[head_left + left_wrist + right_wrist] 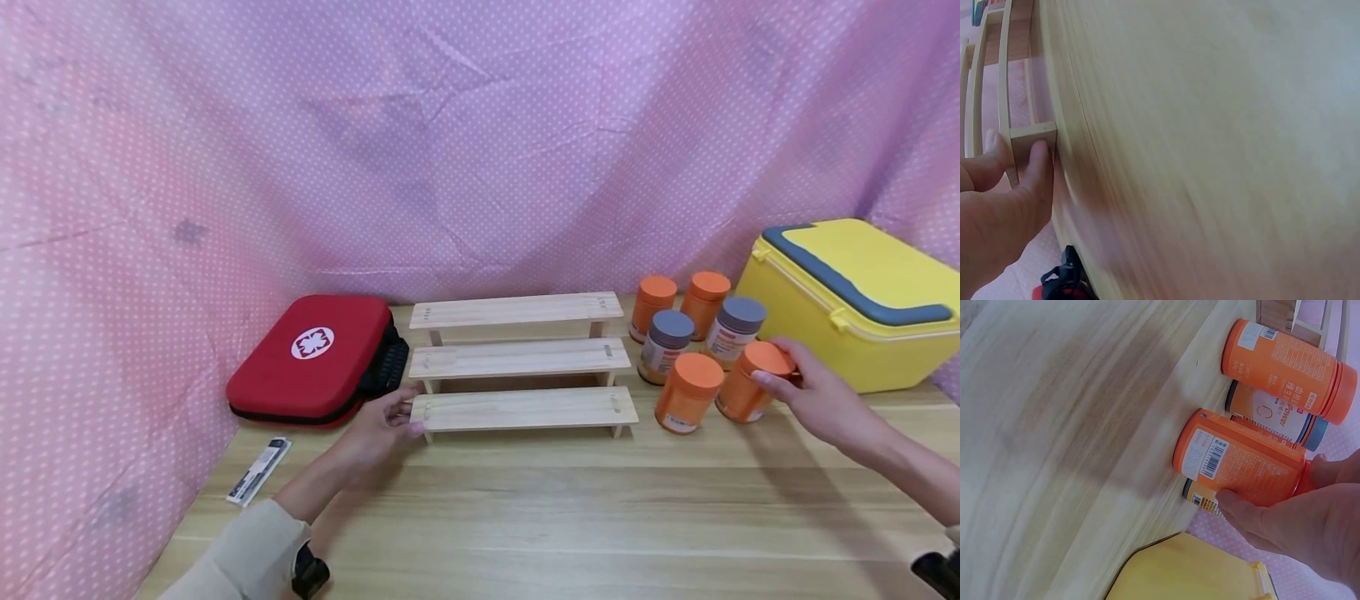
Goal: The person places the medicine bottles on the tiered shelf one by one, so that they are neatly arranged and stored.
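A three-tier wooden rack [517,358] stands mid-table. My left hand [382,417] holds the left end of its lowest tier, thumb against the end support [1034,132] and a finger over the board. On the right, my right hand [817,400] grips an orange supplement bottle [750,392] near its lid, with its barcode label facing the right wrist camera. Beside it stands another orange bottle [686,400]. Behind are two grey-lidded bottles [663,354] and two more orange bottles [652,308], upright and close together.
A red first-aid case [315,354] lies left of the rack, with a small white packet [258,471] in front of it. A yellow cooler box [847,325] stands at the far right. Pink dotted cloth [480,150] hangs behind the table.
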### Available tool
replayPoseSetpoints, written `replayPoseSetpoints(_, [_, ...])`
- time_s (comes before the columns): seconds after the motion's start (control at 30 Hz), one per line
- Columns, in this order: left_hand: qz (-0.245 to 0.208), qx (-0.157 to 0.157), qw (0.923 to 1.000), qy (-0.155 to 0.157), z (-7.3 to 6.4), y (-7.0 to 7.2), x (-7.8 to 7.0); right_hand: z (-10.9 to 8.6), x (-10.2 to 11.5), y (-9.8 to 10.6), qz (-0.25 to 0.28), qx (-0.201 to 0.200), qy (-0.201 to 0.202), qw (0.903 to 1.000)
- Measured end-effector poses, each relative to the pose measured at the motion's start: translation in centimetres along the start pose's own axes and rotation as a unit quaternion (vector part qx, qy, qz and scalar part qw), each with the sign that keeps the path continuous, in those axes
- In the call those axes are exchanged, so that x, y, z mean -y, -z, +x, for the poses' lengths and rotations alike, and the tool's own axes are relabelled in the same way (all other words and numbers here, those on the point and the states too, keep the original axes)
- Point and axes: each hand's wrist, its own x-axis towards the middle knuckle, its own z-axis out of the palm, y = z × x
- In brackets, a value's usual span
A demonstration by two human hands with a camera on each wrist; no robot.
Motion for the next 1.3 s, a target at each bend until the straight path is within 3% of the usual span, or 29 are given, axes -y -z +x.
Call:
replayPoseSetpoints(0.07, [-0.003, -0.005, 0.9998, 0.020, 0.1, 0.1, 0.0, 0.0, -0.1, 0.1, -0.001, -0.004, 0.002, 1.0000])
replayPoseSetpoints(0.2, [-0.008, -0.004, 0.9996, 0.026, 0.3, 0.2, 0.2, 0.0, -0.1, 0.2, -0.003, -0.007, 0.001, 1.0000])
replayPoseSetpoints(0.47, [-0.013, 0.002, 0.9998, 0.016, 0.3, 0.3, 0.3, -0.1, -0.3, 0.4, -0.017, -0.018, -0.005, 0.9997])
replayPoseSetpoints(0.9, [-0.039, 0.006, 0.9992, 0.001, 0.4, 0.2, 0.6, -0.2, -0.5, 0.5, -0.004, -0.034, 0.018, 0.9992])
replayPoseSetpoints(1.13, [-0.033, 0.003, 0.9995, 0.000, 0.4, 0.2, 0.5, 0.1, 1.1, 2.9, 0.010, -0.067, 0.040, 0.9969])
replayPoseSetpoints(1.3, [-0.035, 0.005, 0.9994, -0.005, 0.3, 0.2, 0.5, 0.5, 3.6, 5.5, 0.046, -0.090, 0.057, 0.9932])
